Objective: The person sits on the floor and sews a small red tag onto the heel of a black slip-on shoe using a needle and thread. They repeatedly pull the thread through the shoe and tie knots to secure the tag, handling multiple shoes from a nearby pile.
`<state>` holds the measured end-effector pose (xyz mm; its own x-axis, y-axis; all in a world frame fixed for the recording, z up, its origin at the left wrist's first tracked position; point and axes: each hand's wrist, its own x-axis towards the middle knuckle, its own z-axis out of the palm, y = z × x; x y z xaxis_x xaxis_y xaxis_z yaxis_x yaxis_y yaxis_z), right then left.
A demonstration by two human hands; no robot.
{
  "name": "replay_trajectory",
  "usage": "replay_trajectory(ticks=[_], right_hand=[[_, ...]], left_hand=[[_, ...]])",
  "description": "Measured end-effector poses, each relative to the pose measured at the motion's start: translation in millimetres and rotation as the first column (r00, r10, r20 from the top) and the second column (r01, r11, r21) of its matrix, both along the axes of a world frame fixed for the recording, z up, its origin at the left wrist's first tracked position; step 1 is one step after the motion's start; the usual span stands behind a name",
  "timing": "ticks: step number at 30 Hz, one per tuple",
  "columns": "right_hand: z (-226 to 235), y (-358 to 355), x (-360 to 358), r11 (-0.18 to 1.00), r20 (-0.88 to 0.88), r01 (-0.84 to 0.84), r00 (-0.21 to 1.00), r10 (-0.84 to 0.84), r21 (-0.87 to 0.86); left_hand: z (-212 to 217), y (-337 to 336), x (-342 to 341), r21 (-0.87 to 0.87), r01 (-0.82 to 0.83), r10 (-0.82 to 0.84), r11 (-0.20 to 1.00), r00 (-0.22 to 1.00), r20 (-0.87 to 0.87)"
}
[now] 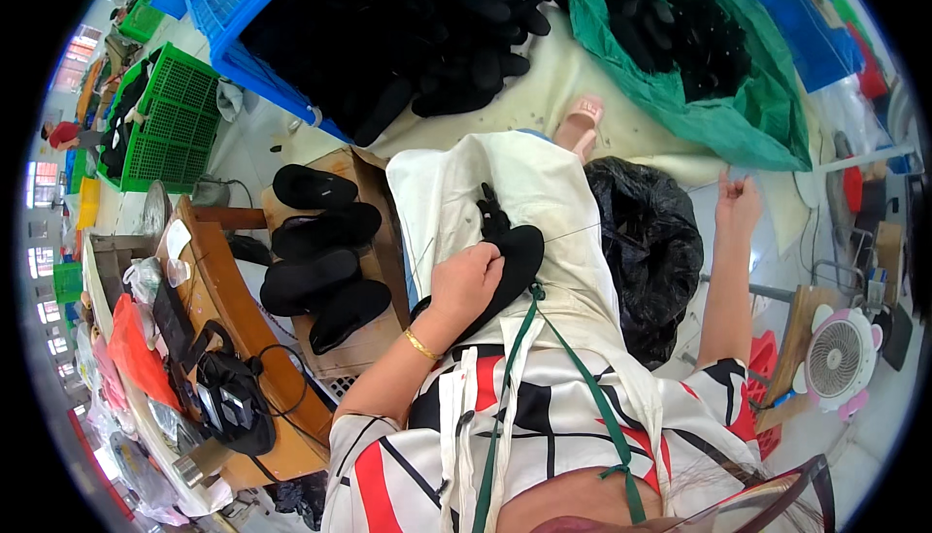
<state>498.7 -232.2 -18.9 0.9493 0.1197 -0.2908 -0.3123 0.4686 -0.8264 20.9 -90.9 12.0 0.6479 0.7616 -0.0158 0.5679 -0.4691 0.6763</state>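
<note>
My left hand [466,281] is closed round a black slipper [519,259] held over my lap, on a whitish apron [573,319]. From the slipper a thin thread [582,230] runs taut toward the right. In line with it, my right hand [738,201] is raised far out to the right with its fingers pinched together. Whether a needle is also between those fingers is too small to see. A small black tangled bundle [493,213] lies on the apron just beyond the slipper.
Several black slippers [325,230] lie on a cardboard box at my left, beside a wooden table [209,290]. Ahead stand a blue crate [267,82] heaped with black slippers and a green sack [757,135]. A black plastic bag [646,251] and a fan [840,353] are at my right.
</note>
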Motion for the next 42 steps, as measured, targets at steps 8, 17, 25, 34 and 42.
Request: replay_trajectory(ticks=[8,17,25,34,42], right_hand=[[99.2,10.1,-16.6,0.973,0.164,-0.215,0.966,0.200,0.081],[227.1,15.2,-30.6,0.933,0.467,-0.358,0.831,0.302,0.035],[231.6,2.6,-5.9,0.997,0.691,-0.050,0.723,-0.007,0.063],[72.9,68.9,-232.6,0.315,0.244,0.057,-0.506,0.827,-0.947],[65.9,75.3,-286.4,0.336,0.210,0.116,-0.580,0.787,-0.935]], left_hand=[[-12.0,11.8,-3.9,0.317,0.162,-0.156,0.935,0.987,-0.042],[-15.0,-2.1,17.2,0.495,0.229,-0.213,0.838,0.973,-0.090],[-16.7,-3.4,10.3,0.373,0.118,-0.139,0.920,0.990,0.032],[-50.4,7.9,-8.7,-0.197,0.009,0.058,0.980,0.943,0.328],[-72.9,8.0,-17.5,-0.431,-0.055,0.258,0.901,0.866,0.428]])
